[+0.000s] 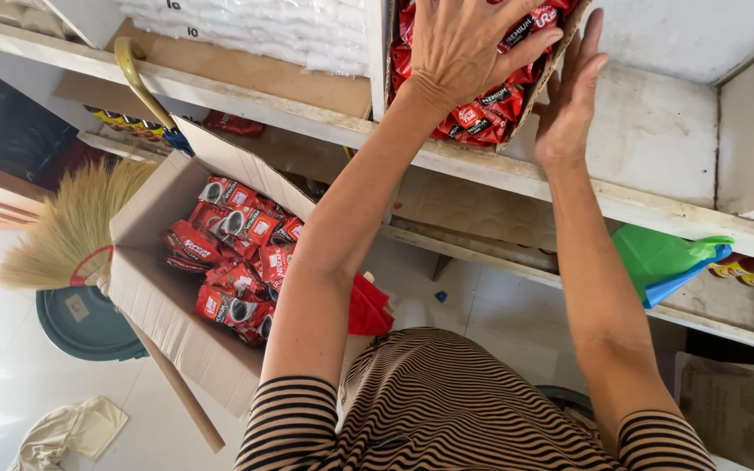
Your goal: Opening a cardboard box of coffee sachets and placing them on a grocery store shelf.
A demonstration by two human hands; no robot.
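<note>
At the far left a straw broom (71, 231) leans beside an open cardboard carton (163, 301) of red sachets (237, 253) on the floor. Up on the shelf (656, 209), the left hand (460, 48) lies flat, fingers spread, pressing on red sachet packs (482, 113) in a cardboard tray (541, 87). The right hand (573, 92), open and flat, braces the tray's right wall. The packs look light, soft and slippery; the tray's walls seem the safer hold.

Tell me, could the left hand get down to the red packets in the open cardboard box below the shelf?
Probably yes. The left hand lies flat on the red packets on the shelf, holding nothing, and the cardboard box stands open at the top, with its packets uncovered beside that arm.
</note>
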